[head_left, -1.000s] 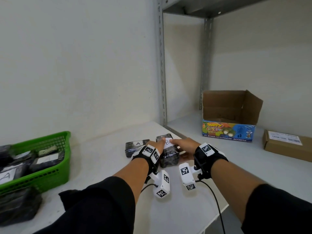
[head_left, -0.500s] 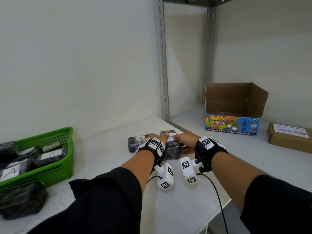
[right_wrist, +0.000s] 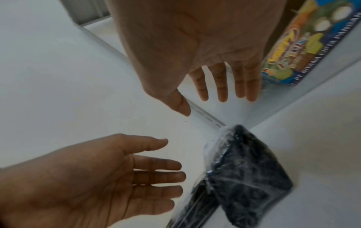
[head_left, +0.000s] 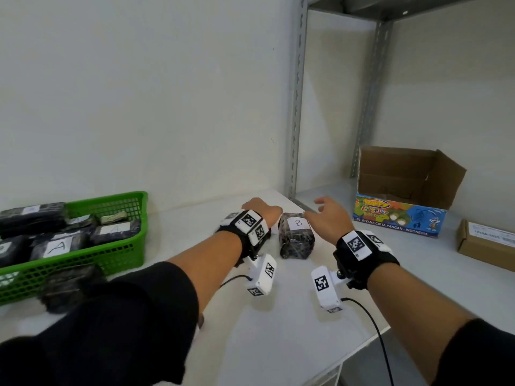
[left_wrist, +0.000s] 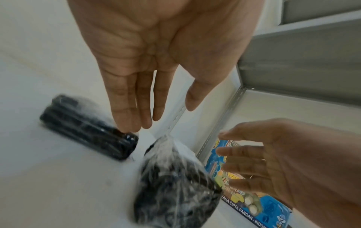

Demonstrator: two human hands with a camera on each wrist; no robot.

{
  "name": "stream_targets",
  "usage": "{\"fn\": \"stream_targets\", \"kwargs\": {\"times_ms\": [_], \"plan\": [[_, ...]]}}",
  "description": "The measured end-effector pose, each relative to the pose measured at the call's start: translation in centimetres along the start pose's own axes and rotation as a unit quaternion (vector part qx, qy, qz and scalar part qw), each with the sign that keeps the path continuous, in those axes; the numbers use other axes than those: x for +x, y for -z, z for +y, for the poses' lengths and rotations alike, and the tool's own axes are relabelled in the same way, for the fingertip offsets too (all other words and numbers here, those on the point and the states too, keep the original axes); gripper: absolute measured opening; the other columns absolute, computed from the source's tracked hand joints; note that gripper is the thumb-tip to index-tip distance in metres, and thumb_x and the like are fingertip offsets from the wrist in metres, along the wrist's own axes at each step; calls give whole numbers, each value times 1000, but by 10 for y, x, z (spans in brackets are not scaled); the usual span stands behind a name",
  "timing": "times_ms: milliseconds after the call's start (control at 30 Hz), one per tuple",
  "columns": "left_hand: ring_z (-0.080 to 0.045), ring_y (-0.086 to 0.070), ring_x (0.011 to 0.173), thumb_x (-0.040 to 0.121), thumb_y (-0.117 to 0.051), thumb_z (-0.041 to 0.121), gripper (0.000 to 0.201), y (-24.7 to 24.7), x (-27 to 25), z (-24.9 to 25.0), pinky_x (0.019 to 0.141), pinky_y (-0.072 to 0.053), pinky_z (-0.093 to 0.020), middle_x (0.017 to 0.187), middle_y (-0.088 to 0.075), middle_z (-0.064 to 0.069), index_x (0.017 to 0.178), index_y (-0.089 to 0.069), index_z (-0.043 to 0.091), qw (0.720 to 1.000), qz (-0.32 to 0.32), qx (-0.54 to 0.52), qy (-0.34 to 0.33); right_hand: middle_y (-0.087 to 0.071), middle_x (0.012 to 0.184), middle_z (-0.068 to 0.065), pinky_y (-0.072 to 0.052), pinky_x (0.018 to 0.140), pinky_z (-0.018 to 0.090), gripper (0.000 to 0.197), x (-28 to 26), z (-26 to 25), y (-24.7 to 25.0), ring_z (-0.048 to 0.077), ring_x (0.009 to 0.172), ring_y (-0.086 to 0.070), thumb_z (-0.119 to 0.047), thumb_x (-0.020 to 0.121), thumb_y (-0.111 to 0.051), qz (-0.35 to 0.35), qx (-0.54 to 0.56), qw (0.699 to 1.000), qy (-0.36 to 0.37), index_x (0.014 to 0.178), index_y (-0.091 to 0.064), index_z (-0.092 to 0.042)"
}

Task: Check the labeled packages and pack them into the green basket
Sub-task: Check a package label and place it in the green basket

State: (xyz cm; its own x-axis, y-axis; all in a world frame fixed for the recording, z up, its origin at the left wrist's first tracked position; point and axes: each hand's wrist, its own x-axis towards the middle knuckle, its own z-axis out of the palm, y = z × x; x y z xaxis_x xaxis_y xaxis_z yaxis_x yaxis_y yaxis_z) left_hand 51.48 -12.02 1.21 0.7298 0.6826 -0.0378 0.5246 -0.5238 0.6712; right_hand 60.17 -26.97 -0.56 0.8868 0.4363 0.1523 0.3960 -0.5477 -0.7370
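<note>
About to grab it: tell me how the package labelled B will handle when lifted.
The package labelled B is wrapped in glossy film, so probably slippery. Its blocky shape suggests it stays stiff and won't roll. Its weight cannot be judged.

Package: glossy crinkled plastic wrap, matt paper label. Basket: green plastic mesh. Worktop: smooth, matt white. Box: cardboard, printed front.

Left hand palm down, fingers straight, together. Right hand raised, fingers spread, empty. Both forearms extended forward.
</note>
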Motion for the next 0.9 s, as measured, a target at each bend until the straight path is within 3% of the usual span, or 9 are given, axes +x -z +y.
{"fn": "stream_targets", "kwargs": {"times_ms": [67, 133, 233, 300, 500, 600, 700, 833, 900], "plan": [[-26, -60, 78, 86, -60, 40, 32, 24, -11, -4, 56, -41, -24, 84, -63, -8, 75, -60, 9, 999, 8, 32, -31, -56, 145, 12, -47, 106, 41, 57, -12, -16, 0, 31, 130, -56, -34, 94, -66, 7, -8, 999, 40, 146, -49, -15], [-24, -61, 88, 89, -58, 45, 36, 50, -27, -14, 62, -42, -23, 92, -65, -7, 91, -67, 11, 995, 4, 79, -67, -53, 149, 11, -46, 109, 44, 65, -26, -32, -5, 31, 134, -53, -41, 93, -64, -2, -33, 997, 74, 150, -45, -18], [-21, -54, 124, 93, -54, 50, 52, 91, -52, -41, 96, -41, -26, 132, -61, -2, 129, -60, 14, 985, 7, 135, -109, -47, 156, 10, -41, 115, 45, 75, -48, -60, -20, 30, 143, -44, -50, 92, -63, -26, -59, 992, 110, 156, -38, -19], [-17, -47, 133, 92, -54, 53, 60, 117, -70, -65, 108, -35, -27, 144, -53, 3, 141, -51, 18, 981, 26, 149, -118, -39, 162, 6, -35, 120, 47, 81, -65, -79, -32, 27, 150, -36, -57, 92, -61, -40, -68, 988, 135, 159, -32, -22], [-19, -42, 137, 90, -59, 52, 66, 183, -122, -155, 111, -32, -29, 149, -46, -1, 146, -44, 20, 972, 76, 201, -101, -23, 170, 0, -25, 125, 51, 91, -123, -147, -86, 25, 159, -14, -66, 92, -56, -88, -91, 968, 215, 164, -19, -24], [-21, -45, 135, 87, -63, 52, 69, 210, -143, -199, 113, -35, -32, 148, -47, -2, 145, -44, 20, 965, 97, 223, -96, -15, 172, 3, -17, 128, 47, 94, -152, -177, -122, 28, 160, -5, -66, 93, -56, -117, -105, 954, 256, 165, -14, -24], [-19, -40, 139, 86, -64, 53, 75, 235, -164, -239, 115, -33, -32, 152, -41, -1, 148, -39, 21, 961, 91, 244, -89, -15, 172, 6, -15, 129, 46, 96, -177, -201, -156, 30, 160, -5, -68, 92, -56, -149, -125, 938, 287, 165, -13, -23], [-16, -28, 146, 87, -64, 53, 80, 258, -188, -283, 116, -25, -27, 159, -29, 0, 152, -31, 19, 954, 79, 280, -68, -17, 172, 5, -24, 126, 48, 99, -198, -228, -194, 31, 159, -10, -71, 89, -57, -183, -139, 927, 297, 165, -16, -22], [-17, -29, 146, 85, -65, 55, 84, 265, -193, -301, 116, -26, -29, 159, -27, 1, 153, -30, 19, 959, 76, 268, -47, -19, 171, 6, -26, 125, 49, 101, -204, -239, -211, 32, 158, -13, -69, 88, -59, -201, -151, 919, 304, 164, -16, -20]]}}
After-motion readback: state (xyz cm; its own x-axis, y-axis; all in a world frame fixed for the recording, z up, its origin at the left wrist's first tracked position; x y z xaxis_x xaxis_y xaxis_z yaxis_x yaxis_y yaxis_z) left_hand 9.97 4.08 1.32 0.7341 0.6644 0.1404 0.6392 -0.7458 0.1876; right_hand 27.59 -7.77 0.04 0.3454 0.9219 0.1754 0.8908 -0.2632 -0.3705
